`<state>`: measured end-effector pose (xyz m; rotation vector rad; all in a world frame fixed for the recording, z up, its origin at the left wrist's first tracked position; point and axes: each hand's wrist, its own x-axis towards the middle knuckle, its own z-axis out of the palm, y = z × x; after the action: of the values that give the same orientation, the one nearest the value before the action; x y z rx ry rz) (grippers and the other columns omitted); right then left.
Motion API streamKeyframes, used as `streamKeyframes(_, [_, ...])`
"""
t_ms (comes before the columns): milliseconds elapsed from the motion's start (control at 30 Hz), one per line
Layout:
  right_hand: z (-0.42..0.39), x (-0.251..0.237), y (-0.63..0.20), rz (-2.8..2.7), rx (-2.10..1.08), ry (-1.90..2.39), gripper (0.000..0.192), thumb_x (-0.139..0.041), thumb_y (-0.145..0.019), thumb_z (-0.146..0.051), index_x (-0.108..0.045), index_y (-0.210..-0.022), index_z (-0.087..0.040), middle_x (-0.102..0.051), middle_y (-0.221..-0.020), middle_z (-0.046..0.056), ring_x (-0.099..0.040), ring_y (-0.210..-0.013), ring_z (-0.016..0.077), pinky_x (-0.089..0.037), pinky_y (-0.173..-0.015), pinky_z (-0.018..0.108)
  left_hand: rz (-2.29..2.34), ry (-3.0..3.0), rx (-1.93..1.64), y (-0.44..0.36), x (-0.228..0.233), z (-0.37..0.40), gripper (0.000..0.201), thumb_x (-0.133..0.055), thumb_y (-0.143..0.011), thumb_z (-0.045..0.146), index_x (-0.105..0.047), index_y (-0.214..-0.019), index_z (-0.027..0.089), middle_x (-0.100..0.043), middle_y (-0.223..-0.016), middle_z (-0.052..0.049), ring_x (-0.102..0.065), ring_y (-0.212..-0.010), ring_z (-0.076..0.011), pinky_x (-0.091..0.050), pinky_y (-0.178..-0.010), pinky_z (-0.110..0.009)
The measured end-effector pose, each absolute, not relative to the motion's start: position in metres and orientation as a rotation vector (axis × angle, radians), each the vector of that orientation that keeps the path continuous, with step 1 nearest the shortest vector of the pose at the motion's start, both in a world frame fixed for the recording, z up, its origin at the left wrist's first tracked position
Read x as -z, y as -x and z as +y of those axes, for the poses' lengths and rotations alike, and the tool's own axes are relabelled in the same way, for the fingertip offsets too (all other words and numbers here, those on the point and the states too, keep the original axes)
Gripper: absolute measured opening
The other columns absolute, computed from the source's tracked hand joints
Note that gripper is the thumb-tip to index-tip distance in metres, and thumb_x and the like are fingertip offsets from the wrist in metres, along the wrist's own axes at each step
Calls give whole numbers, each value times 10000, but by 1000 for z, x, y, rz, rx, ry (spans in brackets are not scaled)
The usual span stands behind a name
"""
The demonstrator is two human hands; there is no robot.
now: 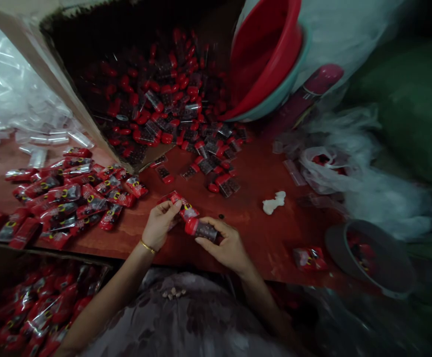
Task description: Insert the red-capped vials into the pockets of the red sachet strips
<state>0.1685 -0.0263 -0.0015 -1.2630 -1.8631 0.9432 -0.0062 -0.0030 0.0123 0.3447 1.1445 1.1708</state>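
Observation:
My left hand point(160, 223) is closed, pinching a red printed wrapper point(186, 207) with a yellow mark between thumb and fingers. In my right hand point(229, 243) is a small clear bottle point(205, 230) with a red cap and dark contents, held on its side. The red cap points left, close to the lower end of the wrapper; whether they touch I cannot tell. Just beyond my hands, several similar red-capped bottles point(227, 184) lie loose on the red table point(255, 238). To the left is a pile of wrapped red packets point(89, 198).
A tipped cardboard box point(78, 99) spills red-capped bottles. Right of it lean a red basin point(268, 54) and a pink-capped can point(312, 91). Clear tubes point(48, 139) lie at left, a grey bowl point(372, 258) at right. Wrapped packets point(45, 307) fill a container below the table's edge.

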Motion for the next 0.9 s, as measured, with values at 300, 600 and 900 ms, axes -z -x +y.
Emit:
streamKeyframes(300, [-23, 4, -167, -1823, -889, 1303, 274, -652, -725, -279, -610, -989, -217, -679, -891, 26, -635, -779, 171, -516, -708, 266, 1109, -451, -1189, 3, -7, -5, 345, -794, -522, 379, -661, -722, 132, -656, -662, 3, -567, -557, -71, -461, -557, -177])
streamKeyframes(600, [-21, 8, -145, -1798, -632, 1314, 268, -615, -759, -252, -573, -1021, -210, -676, -912, 45, -629, -816, 181, -506, -759, 297, 1010, -413, -1330, -17, -3, -7, 343, -811, -511, 268, -674, -799, 142, -692, -740, -2, -590, -647, -85, -457, -688, -213])
streamKeyframes(900, [-19, 11, -134, -1619, -691, 1370, 251, -579, -791, -280, -568, -1026, -194, -668, -867, 29, -623, -756, 151, -502, -692, 252, 959, -310, -1462, -33, 3, -14, 280, -773, -581, 323, -675, -789, 163, -683, -768, 4, -591, -685, -90, -442, -731, -217])
